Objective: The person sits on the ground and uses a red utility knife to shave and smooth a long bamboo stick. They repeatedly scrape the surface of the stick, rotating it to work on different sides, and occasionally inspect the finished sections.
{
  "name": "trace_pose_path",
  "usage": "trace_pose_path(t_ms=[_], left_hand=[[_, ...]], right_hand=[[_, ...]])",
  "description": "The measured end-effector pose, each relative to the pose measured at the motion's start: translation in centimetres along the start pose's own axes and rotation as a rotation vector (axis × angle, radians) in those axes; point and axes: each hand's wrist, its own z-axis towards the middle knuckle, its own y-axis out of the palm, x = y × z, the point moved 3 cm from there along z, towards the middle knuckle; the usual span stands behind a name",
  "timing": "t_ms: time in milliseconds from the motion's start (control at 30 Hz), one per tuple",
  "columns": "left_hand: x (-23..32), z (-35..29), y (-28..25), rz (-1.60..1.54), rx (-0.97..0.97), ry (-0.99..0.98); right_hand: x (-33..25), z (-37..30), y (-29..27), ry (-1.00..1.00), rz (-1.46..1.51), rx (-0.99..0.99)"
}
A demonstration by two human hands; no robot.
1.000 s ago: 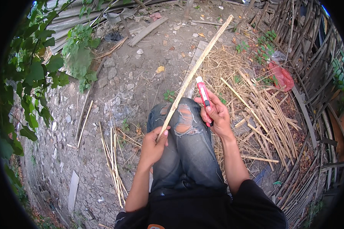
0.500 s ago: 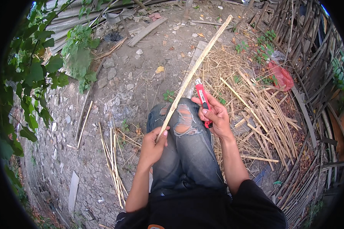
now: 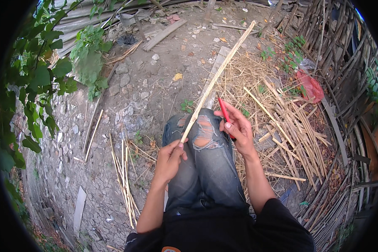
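Observation:
My left hand (image 3: 169, 161) is closed around the lower end of a long, pale split-wood stick (image 3: 218, 77). The stick slants up and away to the right, passing over the torn knees of my jeans (image 3: 218, 172). To the right of it, my right hand (image 3: 240, 132) grips a red utility knife (image 3: 224, 110) between thumb and fingers. The knife is turned narrow side up, its tip close to the stick but apart from it. Whether its blade is out is too small to tell.
Straw-like shavings (image 3: 239, 77) and a pile of split sticks (image 3: 302, 138) lie at the right. A smaller bunch of sticks (image 3: 124, 180) is on the left. A red plastic bag (image 3: 310, 86) rests by the branch fence (image 3: 336, 46). Leafy vines (image 3: 38, 80) hang at the left.
My right hand has rolled the knife from its broad side to its narrow edge. The left hand and stick have shifted very slightly.

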Motion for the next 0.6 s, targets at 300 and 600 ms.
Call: trace_pose_path(t_ms=[300, 600], left_hand=[[1.2, -0.6, 1.0, 0.076, -0.002, 0.067], [1.8, -1.2, 1.8, 0.178, 0.084, 0.162]], right_hand=[[-3.5, -1.1, 3.6, 0.052, -0.99, -0.149], [-3.1, -0.5, 3.8, 0.145, -1.146, -0.182]])
